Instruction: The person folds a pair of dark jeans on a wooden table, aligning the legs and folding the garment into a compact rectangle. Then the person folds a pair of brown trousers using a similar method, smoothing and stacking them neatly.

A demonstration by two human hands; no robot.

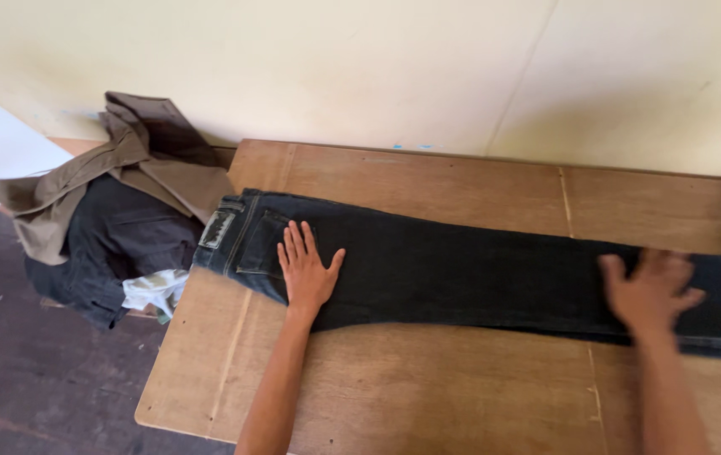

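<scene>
- One pair of dark jeans [478, 274] laid flat along the wooden table [428, 396], waistband at 9 o'clock, hems cut off at 3 o'clock.
- Left hand [305, 274] pressed flat near the back pocket, fingers spread, gripping nothing.
- Right hand [651, 291] blurred on the lower leg, fingers seemingly spread.
- One pile of clothes [116, 219] at 9 o'clock; count within unclear.

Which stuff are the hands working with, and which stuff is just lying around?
In use:
- dark jeans, flat on the wooden table
- left hand, pressing near the waist
- right hand, blurred, on the leg end

Lying about:
- brown garment
- black garment
- pale cloth
</scene>
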